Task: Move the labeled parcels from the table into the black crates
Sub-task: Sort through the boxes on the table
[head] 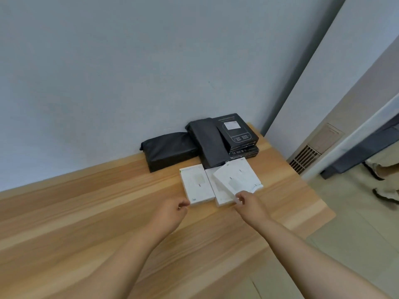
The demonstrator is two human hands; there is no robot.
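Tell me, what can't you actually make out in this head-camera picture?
- Black crates: none in the head view.
- Middle white box: mostly covered by the tilted white box.
- Label on the black box: print too small.
- Right hand: fingertips blurred at the tilted box's corner.
- Left hand: grip unclear.

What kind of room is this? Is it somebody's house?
Probably a plain indoor room, maybe an office or packing spot; I can't be sure. A wooden table stands against a bare wall, small white boxes and black parcels lie on it.
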